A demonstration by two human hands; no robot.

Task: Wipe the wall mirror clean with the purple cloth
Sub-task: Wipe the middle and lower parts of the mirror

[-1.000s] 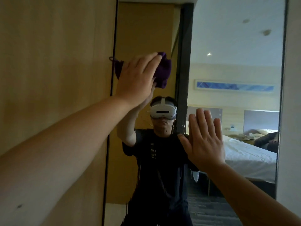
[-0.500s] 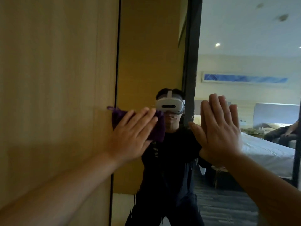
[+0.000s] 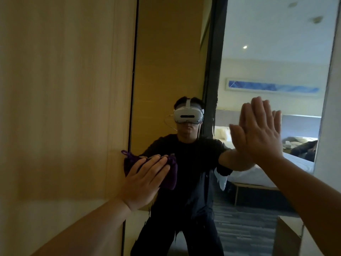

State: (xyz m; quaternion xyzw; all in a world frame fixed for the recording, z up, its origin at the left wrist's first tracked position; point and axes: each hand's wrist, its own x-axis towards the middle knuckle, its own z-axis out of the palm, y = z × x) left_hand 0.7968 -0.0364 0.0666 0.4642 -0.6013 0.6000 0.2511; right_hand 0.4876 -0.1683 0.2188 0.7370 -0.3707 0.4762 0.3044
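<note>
I am mid-wipe on the wall mirror [image 3: 166,52]. My left hand [image 3: 145,180] lies flat, fingers spread narrow, pressing the purple cloth [image 3: 170,177] against the glass near its left edge, low down beside the wooden panel [image 3: 64,108]. My right hand [image 3: 258,133] is open wide, holding nothing, palm braced on the glass further right. I judge the next move calls for sliding the cloth across unwiped glass. I count 1 cloth, 1 mirror, 2 hands.
</note>
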